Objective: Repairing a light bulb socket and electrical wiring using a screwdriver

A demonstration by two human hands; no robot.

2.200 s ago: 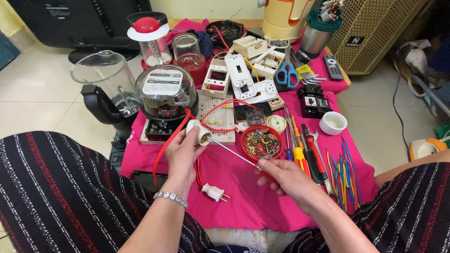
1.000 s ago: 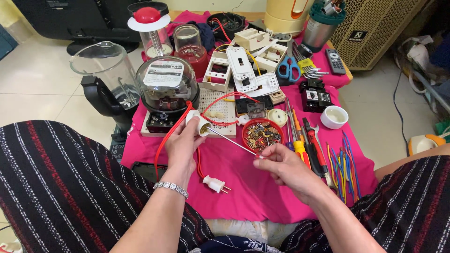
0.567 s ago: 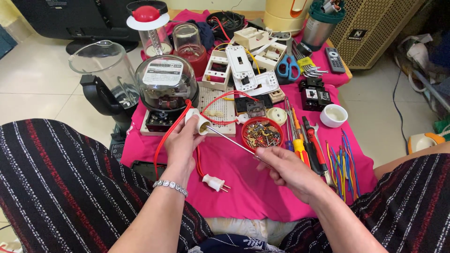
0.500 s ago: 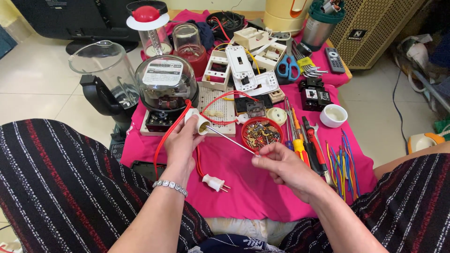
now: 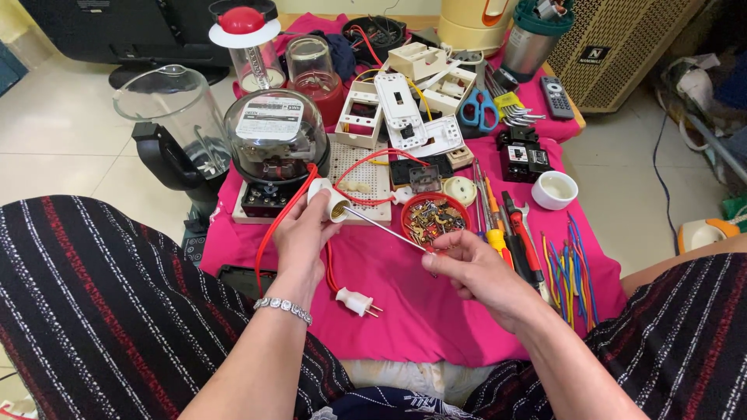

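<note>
Two hands | left (image 5: 299,233) grips one white lamp socket (image 5: 328,200) | right (image 5: 475,268) pinches one thin rod (image 5: 385,228)

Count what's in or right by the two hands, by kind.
Hands: 2, left hand, right hand
Lamp socket: 1
Thin tool shaft: 1
Red cable: 1
White plug: 1
Red dish of screws: 1
Total: 7
</note>
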